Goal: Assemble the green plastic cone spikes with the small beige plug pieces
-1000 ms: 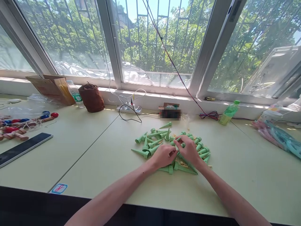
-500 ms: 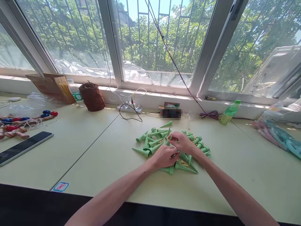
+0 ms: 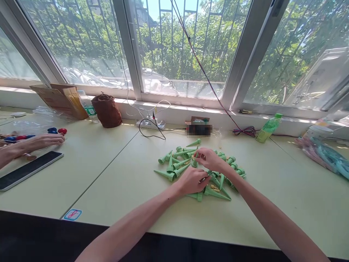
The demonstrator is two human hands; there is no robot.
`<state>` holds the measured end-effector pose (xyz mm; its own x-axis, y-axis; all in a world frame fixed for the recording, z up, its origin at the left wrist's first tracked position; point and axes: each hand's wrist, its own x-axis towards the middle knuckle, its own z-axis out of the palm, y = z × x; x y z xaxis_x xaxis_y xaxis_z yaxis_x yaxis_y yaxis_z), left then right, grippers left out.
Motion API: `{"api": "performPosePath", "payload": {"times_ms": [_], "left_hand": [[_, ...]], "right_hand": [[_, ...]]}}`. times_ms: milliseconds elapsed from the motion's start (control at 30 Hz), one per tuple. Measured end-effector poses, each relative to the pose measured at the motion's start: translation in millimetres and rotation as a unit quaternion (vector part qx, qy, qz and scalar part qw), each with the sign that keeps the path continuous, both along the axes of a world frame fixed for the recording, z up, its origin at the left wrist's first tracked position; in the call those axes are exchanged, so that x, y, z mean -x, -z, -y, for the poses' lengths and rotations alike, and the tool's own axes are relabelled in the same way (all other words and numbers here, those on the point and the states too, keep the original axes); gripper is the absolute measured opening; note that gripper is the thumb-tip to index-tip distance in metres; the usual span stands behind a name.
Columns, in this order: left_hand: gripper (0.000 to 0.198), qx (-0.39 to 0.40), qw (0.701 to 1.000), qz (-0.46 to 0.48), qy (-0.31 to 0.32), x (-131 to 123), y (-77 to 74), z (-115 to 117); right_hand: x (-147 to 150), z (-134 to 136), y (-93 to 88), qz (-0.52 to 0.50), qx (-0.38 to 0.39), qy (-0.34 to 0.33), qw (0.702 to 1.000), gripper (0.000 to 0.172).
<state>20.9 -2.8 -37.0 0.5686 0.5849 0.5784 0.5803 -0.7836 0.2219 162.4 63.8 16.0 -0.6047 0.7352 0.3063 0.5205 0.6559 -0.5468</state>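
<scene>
A pile of green plastic spikes, cone-shaped with wide ribbed collars, lies on the table around both hands; one long spike points out to the left. My right hand has its fingers closed around the pointed part of an upright green spike, collar down. Just nearer to me, my left hand is closed in a pinch, and a bit of a green spike shows at its fingertips; the rest of that piece is hidden. Small yellowish pieces lie among the spikes.
At the left, another person's hand is over red and blue balls and wooden pieces, behind a phone. A brown pouch, power strip, green bottle and plastic bags stand or lie along the back.
Another person's hand has come in from the left over the balls and wooden pieces. My hands have barely moved; a green piece now shows at my left fingertips.
</scene>
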Motion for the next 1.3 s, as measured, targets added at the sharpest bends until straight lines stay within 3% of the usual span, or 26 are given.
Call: {"api": "performPosePath", "payload": {"times_ms": [467,700,767,833,1000,1167,1300], "left_hand": [[0.037,0.007,1.0,-0.021,0.002,0,4.6,-2],[0.037,0.022,0.999,-0.021,0.008,0,2.2,-2],[0.034,0.03,0.999,-0.017,0.015,0,2.3,-2],[0.027,0.032,0.999,-0.004,0.016,0,4.1,-3],[0.015,0.043,0.998,0.049,-0.01,0,12.6,-8],[0.02,0.068,0.996,0.065,-0.004,3,12.1,-11],[0.021,0.084,0.996,0.044,-0.002,4,8.5,-10]], "right_hand": [[0,-1,0.0,-0.025,-0.054,0.041,0.997,0.009],[7,16,-9.8,-0.028,-0.138,0.103,0.985,0.026],[15,25,-16.9,0.003,-0.171,0.112,0.979,0.023],[25,30,-22.9,0.075,-0.182,0.078,0.977,0.019],[54,25,-31.7,0.283,-0.143,0.0,0.949,0.019],[76,10,-37.3,0.343,-0.129,-0.028,0.93,0.027],[91,-4,-30.5,0.355,-0.128,-0.039,0.925,0.025]]}}
